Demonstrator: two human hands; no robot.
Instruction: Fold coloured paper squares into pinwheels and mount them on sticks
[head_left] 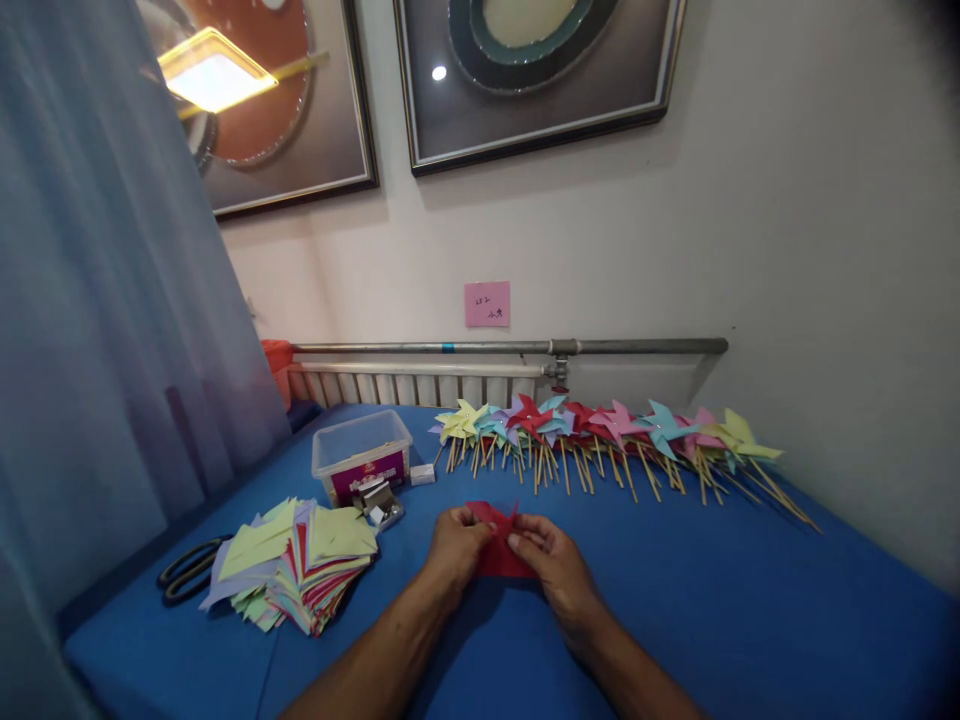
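Pinwheels already lay finished along the counter, uncut sheets remained stacked, and both hands' fingers pinched a half-folded red paper.

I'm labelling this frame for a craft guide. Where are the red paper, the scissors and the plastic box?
red paper [496, 553], head view, on the flat middle between the two hands.
scissors [187, 572], head view, on the black handle loops.
plastic box [361, 443], head view, on its clear near wall.
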